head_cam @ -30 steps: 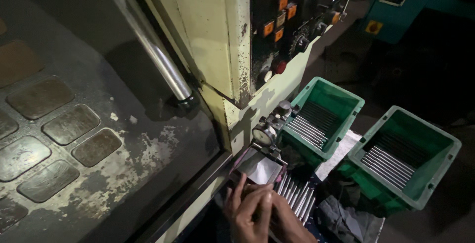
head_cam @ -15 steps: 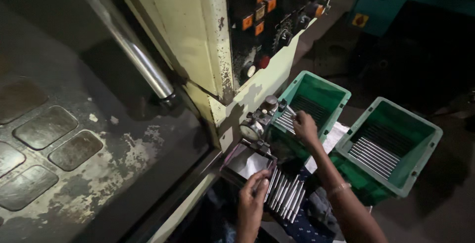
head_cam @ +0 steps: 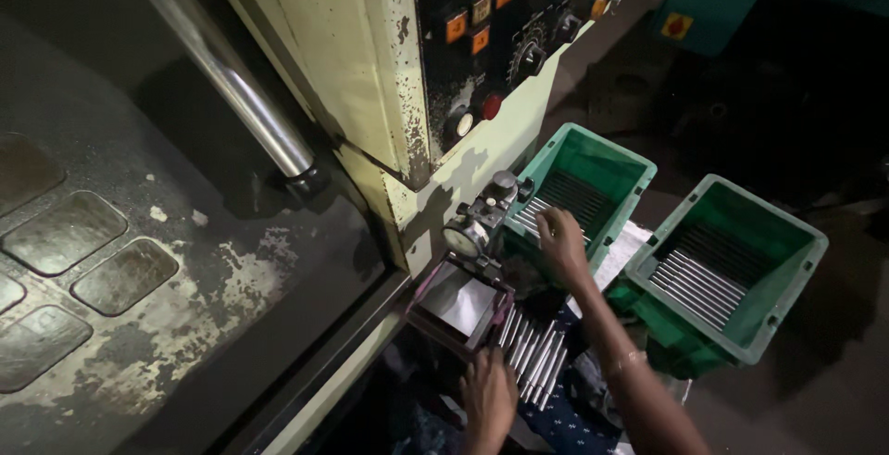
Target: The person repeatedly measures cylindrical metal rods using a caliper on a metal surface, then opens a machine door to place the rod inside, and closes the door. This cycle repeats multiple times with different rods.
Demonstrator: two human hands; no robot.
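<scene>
The right hand (head_cam: 560,244) reached into the near green plastic bin (head_cam: 619,156), fingers curled over thin steel rods (head_cam: 565,200). The left hand (head_cam: 489,392) rested, loosely open, beside a row of loose grey metal rods (head_cam: 535,351).

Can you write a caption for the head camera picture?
Right hand reaching into a green bin of metal rods, left hand beside loose rods at a worn machine.

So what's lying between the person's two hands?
In the head view, a row of metal rods lies between the left hand and right hand.
</scene>
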